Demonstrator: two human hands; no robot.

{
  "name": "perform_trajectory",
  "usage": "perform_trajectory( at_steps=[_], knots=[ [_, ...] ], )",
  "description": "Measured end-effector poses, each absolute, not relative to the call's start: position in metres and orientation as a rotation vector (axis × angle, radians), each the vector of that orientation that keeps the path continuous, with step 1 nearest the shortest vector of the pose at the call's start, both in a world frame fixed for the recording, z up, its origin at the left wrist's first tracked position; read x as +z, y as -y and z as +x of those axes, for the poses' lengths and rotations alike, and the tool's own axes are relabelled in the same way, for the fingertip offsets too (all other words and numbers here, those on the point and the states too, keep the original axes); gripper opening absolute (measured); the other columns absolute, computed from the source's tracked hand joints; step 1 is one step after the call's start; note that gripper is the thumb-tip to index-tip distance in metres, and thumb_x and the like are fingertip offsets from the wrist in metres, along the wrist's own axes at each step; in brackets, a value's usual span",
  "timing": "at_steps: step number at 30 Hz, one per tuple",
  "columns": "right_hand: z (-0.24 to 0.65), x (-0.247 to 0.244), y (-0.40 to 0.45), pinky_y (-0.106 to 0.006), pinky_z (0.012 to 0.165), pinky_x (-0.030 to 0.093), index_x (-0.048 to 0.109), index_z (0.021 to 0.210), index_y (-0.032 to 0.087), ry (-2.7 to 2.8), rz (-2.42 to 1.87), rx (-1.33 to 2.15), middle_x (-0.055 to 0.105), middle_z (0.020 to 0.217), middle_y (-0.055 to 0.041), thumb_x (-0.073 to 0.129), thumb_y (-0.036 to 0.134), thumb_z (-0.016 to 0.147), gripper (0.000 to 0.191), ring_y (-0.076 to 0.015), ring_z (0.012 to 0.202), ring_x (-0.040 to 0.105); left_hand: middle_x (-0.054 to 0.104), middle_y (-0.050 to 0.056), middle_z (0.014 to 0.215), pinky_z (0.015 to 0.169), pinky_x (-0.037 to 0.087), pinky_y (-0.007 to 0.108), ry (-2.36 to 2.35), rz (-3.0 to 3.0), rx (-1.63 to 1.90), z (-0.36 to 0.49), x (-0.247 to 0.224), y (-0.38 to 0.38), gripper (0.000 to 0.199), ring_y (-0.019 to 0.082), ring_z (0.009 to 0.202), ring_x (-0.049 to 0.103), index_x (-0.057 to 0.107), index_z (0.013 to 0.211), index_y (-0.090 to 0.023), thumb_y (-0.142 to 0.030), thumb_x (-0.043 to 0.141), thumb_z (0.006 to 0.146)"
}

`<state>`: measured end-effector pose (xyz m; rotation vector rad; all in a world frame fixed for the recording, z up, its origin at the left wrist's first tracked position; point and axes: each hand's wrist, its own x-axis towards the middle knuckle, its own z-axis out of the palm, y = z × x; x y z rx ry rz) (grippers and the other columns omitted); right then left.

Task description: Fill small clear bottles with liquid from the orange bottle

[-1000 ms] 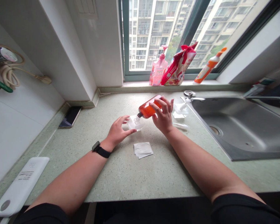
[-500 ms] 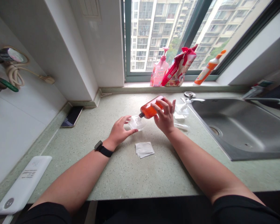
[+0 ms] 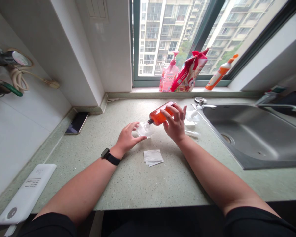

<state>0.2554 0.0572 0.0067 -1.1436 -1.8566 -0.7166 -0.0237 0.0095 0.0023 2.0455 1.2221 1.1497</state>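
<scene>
My right hand point(image 3: 175, 122) is closed round an orange-red bottle point(image 3: 160, 115), tilted with its dark neck down to the left. The neck hangs over a small clear container point(image 3: 145, 129), which my left hand point(image 3: 128, 137) grips between thumb and fingers, low over the counter. Whether liquid is leaving the bottle I cannot tell. Just nearer to me lies a small stack of white square pads point(image 3: 153, 157). Beyond my right hand are a crumpled clear plastic wrapper point(image 3: 192, 116) and a thin clear-wrapped item point(image 3: 192, 134).
To the right is a steel sink point(image 3: 268, 138) with a tap point(image 3: 207, 106). A phone point(image 3: 77, 123) and a white power bank point(image 3: 27, 194) lie on the left. A pink pump bottle point(image 3: 168, 75), a red bag point(image 3: 191, 70) and an orange-white bottle point(image 3: 220, 73) line the window sill.
Both hands, the tilted bottle and the clear container hold nearly the same position. The whole view has shifted very slightly.
</scene>
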Motion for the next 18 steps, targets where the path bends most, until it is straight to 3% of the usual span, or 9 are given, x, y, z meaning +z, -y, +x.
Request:
perform_trajectory(
  at_steps=[18],
  knots=[
    [0.2551,0.0099,-0.0546,-0.077,0.132,0.019,0.052,0.152,0.038,1.865,-1.093,-0.757,0.058,0.148,-0.0079,0.062,0.004,0.089,0.072,-0.0359,0.154,0.044,0.075,0.011,0.127,0.098,0.064,0.049,-1.222,2.083,1.166,-0.023,0.0009,-0.0109,0.074,0.03,0.11,0.077,0.063,0.14,-0.023,-0.051,0.095,0.08]
  ],
)
